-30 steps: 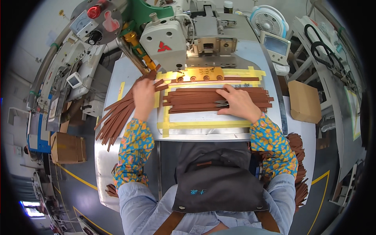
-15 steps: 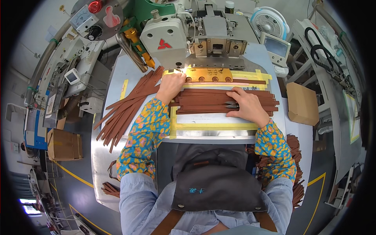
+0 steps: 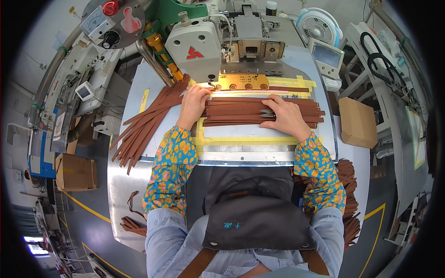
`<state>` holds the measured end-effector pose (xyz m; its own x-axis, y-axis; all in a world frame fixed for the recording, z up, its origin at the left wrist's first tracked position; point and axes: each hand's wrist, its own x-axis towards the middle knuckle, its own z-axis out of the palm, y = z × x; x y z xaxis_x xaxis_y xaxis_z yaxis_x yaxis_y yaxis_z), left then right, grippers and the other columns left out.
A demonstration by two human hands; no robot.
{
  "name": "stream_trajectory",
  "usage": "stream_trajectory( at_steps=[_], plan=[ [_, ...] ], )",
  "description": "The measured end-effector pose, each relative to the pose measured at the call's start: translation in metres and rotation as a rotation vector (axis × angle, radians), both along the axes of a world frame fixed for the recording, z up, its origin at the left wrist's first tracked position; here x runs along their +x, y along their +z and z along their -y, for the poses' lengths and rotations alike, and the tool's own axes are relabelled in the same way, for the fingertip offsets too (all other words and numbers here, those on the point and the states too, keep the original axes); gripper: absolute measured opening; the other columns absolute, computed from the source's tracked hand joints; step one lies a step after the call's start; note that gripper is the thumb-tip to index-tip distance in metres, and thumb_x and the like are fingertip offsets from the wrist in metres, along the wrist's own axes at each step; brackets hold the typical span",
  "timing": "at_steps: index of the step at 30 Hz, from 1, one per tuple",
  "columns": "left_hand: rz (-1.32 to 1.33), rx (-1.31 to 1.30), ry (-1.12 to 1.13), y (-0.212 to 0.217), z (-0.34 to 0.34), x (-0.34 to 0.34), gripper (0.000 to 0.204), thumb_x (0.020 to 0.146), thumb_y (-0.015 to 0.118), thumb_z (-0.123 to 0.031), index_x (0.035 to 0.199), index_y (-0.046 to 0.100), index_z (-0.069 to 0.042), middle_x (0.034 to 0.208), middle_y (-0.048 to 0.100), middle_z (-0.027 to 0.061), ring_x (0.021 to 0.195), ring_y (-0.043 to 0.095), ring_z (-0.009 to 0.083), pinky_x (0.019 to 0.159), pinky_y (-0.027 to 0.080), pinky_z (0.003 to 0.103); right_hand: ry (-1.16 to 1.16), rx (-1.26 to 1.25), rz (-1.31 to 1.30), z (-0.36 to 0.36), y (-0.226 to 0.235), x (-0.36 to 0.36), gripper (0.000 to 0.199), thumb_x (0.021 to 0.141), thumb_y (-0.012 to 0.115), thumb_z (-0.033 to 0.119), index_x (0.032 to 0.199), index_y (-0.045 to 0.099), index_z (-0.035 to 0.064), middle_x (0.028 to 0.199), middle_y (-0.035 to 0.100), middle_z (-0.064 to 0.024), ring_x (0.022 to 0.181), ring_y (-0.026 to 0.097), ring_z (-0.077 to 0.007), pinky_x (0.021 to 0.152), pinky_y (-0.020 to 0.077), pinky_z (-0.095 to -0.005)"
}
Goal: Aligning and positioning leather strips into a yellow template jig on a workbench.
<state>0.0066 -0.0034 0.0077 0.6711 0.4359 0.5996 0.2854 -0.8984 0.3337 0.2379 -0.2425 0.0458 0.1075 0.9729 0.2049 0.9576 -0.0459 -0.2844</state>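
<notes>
Head camera view showed two bare hands over a pale worktable [image 3: 318,147], both coming out of blue sleeves [image 3: 177,148] patterned with yellow. The left hand [image 3: 192,103] had its fingers drawn together, their tips beside the left end of a yellow plate [image 3: 243,82]; whether they pinched a strip there could not be told. A single brown strip [image 3: 292,88] showed to the right of that hand, running out past the plate's right end. Just right of the left hand, a stack of brown strips [image 3: 232,111] lay flat, reaching rightward under the right hand [image 3: 285,116].

The right hand was curled around small snips [image 3: 267,113], their blades poking out leftward between thumb and fingers, while its thumb and forefinger tips stood apart over the stack. To the left of the left hand lay a fan of loose brown strips [image 3: 148,118], spread toward the person. Beyond the left hand rose a white machine head [image 3: 194,48]; well to the right of the right hand sat a cardboard box [image 3: 358,123]
</notes>
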Motion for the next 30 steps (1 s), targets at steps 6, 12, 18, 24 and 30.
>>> stream_trajectory(
  at_steps=[6,12,18,24,30],
  plan=[
    [0.007,0.008,0.015,-0.0007,0.0013,0.0009,0.001,0.081,0.066,-0.007,0.082,0.065,-0.006,0.085,0.066,0.0047,0.090,0.060,0.0259,0.079,0.046,0.039,-0.023,0.006,0.021,0.0011,0.0010,-0.0005,0.069,0.066,0.081,0.049,0.120,0.063,0.0093,0.126,0.058,-0.0114,0.089,0.068,-0.0309,0.078,0.0547,-0.0414],
    [-0.013,0.010,0.080,0.0044,0.0070,-0.0008,0.002,0.081,0.066,-0.007,0.082,0.065,-0.007,0.083,0.066,0.0054,0.087,0.060,0.0256,0.078,0.047,0.040,-0.059,-0.020,-0.002,0.0005,0.0031,-0.0047,0.069,0.067,0.080,0.051,0.121,0.064,0.0111,0.126,0.059,-0.0086,0.090,0.067,-0.0315,0.078,0.0539,-0.0414],
    [-0.009,-0.028,0.095,0.0038,0.0064,0.0003,0.001,0.082,0.066,-0.007,0.083,0.065,-0.007,0.084,0.064,0.0076,0.086,0.060,0.0270,0.076,0.048,0.040,-0.059,0.008,0.010,0.0029,0.0017,-0.0032,0.068,0.067,0.079,0.051,0.120,0.064,0.0112,0.126,0.058,-0.0086,0.090,0.067,-0.0316,0.078,0.0541,-0.0415],
    [-0.010,-0.039,0.078,0.0046,0.0041,-0.0027,0.002,0.083,0.065,-0.008,0.083,0.065,-0.006,0.083,0.063,0.0082,0.086,0.060,0.0279,0.077,0.048,0.040,-0.053,0.023,0.003,0.0010,-0.0011,-0.0041,0.068,0.067,0.079,0.051,0.120,0.063,0.0113,0.126,0.058,-0.0083,0.091,0.067,-0.0319,0.078,0.0543,-0.0419],
    [-0.050,-0.098,0.109,0.0057,0.0046,-0.0022,0.005,0.084,0.065,-0.009,0.087,0.067,-0.006,0.090,0.066,0.0104,0.089,0.062,0.0300,0.080,0.049,0.040,-0.035,0.033,0.032,0.0022,-0.0010,-0.0028,0.068,0.068,0.080,0.050,0.119,0.062,0.0089,0.126,0.058,-0.0130,0.092,0.068,-0.0308,0.076,0.0550,-0.0411]
  ],
)
